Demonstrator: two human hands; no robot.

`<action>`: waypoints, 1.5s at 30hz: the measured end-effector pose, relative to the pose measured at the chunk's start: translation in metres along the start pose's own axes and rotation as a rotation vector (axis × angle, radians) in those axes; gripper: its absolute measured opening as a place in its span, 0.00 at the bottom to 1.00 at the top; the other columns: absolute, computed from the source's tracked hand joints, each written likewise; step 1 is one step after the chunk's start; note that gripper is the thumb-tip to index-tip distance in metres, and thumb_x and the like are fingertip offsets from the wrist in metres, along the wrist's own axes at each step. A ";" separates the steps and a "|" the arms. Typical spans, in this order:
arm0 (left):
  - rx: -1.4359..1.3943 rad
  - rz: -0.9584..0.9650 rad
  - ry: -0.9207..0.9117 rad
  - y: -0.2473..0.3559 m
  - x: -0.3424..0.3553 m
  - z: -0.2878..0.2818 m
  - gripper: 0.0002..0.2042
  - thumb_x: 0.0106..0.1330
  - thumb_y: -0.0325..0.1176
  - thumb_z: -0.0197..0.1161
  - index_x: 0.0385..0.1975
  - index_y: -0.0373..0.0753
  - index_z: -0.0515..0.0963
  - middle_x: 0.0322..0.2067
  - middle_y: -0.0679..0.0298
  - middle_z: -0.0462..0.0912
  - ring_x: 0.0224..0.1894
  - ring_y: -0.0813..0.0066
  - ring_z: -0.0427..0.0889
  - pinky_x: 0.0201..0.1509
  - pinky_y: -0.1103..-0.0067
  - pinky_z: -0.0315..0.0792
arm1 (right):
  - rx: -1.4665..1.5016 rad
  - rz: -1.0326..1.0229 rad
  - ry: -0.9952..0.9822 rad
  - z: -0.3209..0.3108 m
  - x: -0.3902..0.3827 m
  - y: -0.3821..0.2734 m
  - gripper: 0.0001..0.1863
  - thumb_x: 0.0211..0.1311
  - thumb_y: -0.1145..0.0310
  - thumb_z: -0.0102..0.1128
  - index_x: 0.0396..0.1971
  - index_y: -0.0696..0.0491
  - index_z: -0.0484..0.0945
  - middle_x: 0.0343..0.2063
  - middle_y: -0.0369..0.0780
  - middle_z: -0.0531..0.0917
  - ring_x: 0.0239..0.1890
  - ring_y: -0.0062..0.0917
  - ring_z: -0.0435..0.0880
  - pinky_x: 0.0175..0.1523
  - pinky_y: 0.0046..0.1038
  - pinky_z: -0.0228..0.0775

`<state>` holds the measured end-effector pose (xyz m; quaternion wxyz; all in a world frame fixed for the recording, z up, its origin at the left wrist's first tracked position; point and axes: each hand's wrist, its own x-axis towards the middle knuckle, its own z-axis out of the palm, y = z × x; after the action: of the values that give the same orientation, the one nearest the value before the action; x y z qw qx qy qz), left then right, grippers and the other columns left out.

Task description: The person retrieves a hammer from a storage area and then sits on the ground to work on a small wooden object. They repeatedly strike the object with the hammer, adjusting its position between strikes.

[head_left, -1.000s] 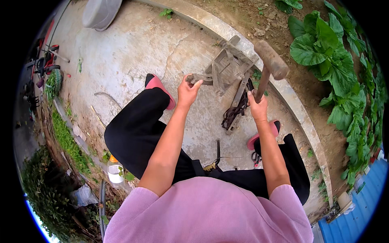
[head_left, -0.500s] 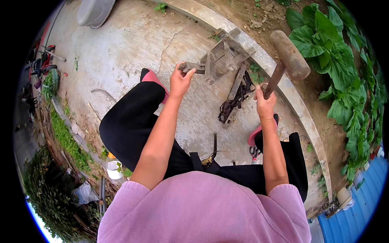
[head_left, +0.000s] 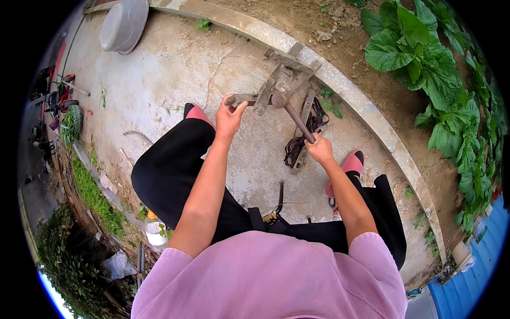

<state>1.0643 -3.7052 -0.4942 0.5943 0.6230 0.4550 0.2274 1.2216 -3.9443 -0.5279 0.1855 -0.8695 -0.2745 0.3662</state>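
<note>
My left hand [head_left: 228, 121] grips the near-left wooden bar [head_left: 242, 98] of a weathered wooden frame [head_left: 289, 74], thumb and fingers around the bar's end. In my right hand [head_left: 320, 149] is the handle of a wooden mallet [head_left: 300, 123]. Its round head, seen end-on, is at the frame's near side by the crosspiece; whether it touches the wood I cannot tell. Just right of the frame lies a narrow wooden piece with dark straps [head_left: 313, 118] tangled over it, partly behind the mallet handle.
A low concrete kerb [head_left: 366, 109] curves beyond the frame, with leafy green plants [head_left: 419, 58] in soil past it. Far left stands a grey plastic tub [head_left: 118, 32]. Scissors [head_left: 333, 204] lie by my right foot. A plastic bottle [head_left: 155, 234] stands left of my knee.
The mallet has swung down and left from its raised place over the kerb to the frame, my right hand moving with it. My left hand keeps its hold on the bar.
</note>
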 end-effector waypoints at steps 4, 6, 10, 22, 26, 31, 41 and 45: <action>0.008 -0.018 0.001 0.008 -0.002 0.001 0.16 0.54 0.29 0.61 0.40 0.34 0.65 0.32 0.65 0.75 0.31 0.83 0.73 0.32 0.86 0.68 | -0.005 -0.036 0.124 -0.028 -0.007 0.007 0.11 0.44 0.61 0.55 0.25 0.52 0.72 0.21 0.48 0.76 0.28 0.44 0.75 0.33 0.38 0.66; 0.021 -0.024 0.003 0.008 -0.002 -0.005 0.16 0.54 0.30 0.60 0.41 0.35 0.65 0.32 0.66 0.74 0.30 0.83 0.73 0.32 0.85 0.70 | 0.006 -0.099 0.188 -0.055 -0.008 -0.006 0.11 0.44 0.61 0.55 0.24 0.52 0.72 0.21 0.48 0.76 0.27 0.44 0.75 0.32 0.38 0.65; 0.080 0.034 0.045 0.006 -0.005 -0.011 0.15 0.55 0.29 0.59 0.40 0.35 0.66 0.30 0.67 0.75 0.29 0.84 0.73 0.32 0.86 0.70 | 0.241 -0.224 0.265 -0.085 -0.014 -0.042 0.09 0.45 0.65 0.57 0.23 0.54 0.70 0.18 0.47 0.74 0.22 0.39 0.74 0.28 0.33 0.64; 0.119 0.039 0.020 0.014 -0.003 -0.018 0.16 0.53 0.28 0.61 0.40 0.33 0.66 0.31 0.64 0.75 0.32 0.82 0.72 0.36 0.86 0.67 | 0.228 0.012 0.032 0.023 0.046 0.010 0.10 0.45 0.64 0.54 0.25 0.54 0.72 0.19 0.45 0.75 0.25 0.34 0.75 0.31 0.31 0.66; 0.098 0.018 0.038 0.016 0.003 -0.024 0.16 0.53 0.27 0.61 0.41 0.31 0.66 0.33 0.62 0.75 0.34 0.82 0.73 0.37 0.86 0.67 | 0.015 -0.046 -0.096 0.021 0.044 0.005 0.12 0.43 0.60 0.54 0.26 0.53 0.73 0.22 0.47 0.76 0.29 0.42 0.75 0.34 0.37 0.65; 0.148 0.024 0.063 0.008 -0.004 -0.032 0.17 0.53 0.27 0.61 0.41 0.31 0.66 0.33 0.62 0.76 0.35 0.81 0.74 0.38 0.85 0.68 | 0.028 -0.090 -0.082 0.001 0.003 -0.004 0.12 0.41 0.62 0.57 0.25 0.53 0.71 0.22 0.48 0.76 0.29 0.43 0.75 0.33 0.37 0.65; 0.109 -0.005 0.055 0.003 -0.005 -0.033 0.15 0.53 0.28 0.61 0.39 0.33 0.67 0.31 0.65 0.76 0.32 0.83 0.73 0.35 0.86 0.67 | 0.306 -0.392 0.154 -0.086 -0.017 -0.083 0.09 0.47 0.65 0.55 0.25 0.55 0.71 0.20 0.43 0.75 0.24 0.33 0.74 0.31 0.29 0.65; 0.066 -0.026 0.060 0.003 -0.006 -0.034 0.15 0.53 0.27 0.61 0.39 0.33 0.67 0.32 0.64 0.75 0.33 0.83 0.73 0.36 0.86 0.67 | 0.401 -0.565 0.211 -0.042 -0.004 -0.070 0.07 0.48 0.70 0.55 0.21 0.56 0.68 0.17 0.36 0.70 0.21 0.21 0.68 0.29 0.22 0.61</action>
<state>1.0341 -3.6912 -0.4837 0.5622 0.6292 0.4881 0.2231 1.2267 -3.8971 -0.4609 0.4736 -0.7386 -0.4060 0.2555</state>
